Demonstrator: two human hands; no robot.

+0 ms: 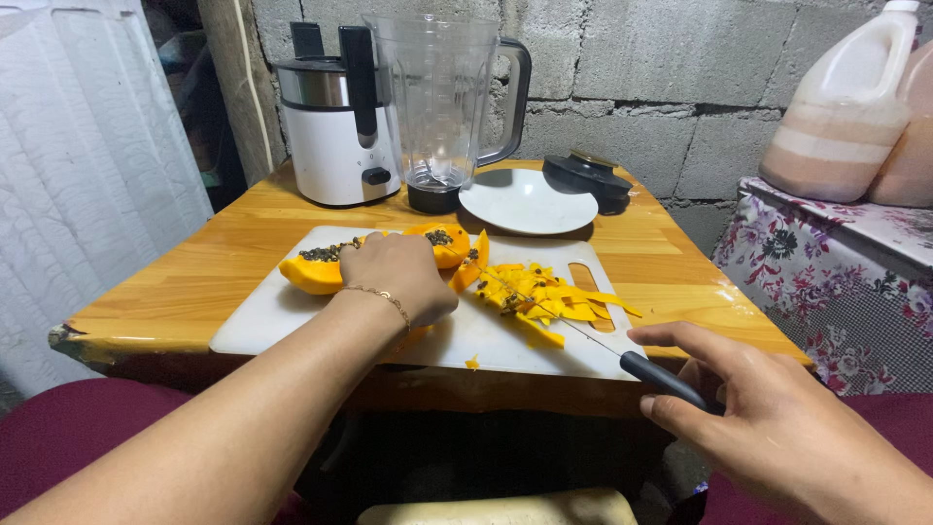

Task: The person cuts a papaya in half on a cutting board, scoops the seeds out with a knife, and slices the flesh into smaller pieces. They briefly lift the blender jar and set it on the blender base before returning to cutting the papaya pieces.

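The halved orange papaya with dark seeds [321,267] lies on the white plastic cutting board [292,311]. It looks soft and slippery, so my left hand [403,277] presses its firmer rind. My right hand [768,418] pinches the black-handled knife [622,358], blade among yellow peelings [549,297].

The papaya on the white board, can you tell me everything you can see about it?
The papaya is cut open lengthwise, with bright orange flesh and dark seeds lying in its hollow. It lies on the white cutting board on the wooden table. The left hand rests on top of it and hides its middle, so the piece seen at the left and the one beyond the hand may be one piece or two. To the right lies a pile of thin orange-yellow peelings, and the knife in the right hand points toward them.
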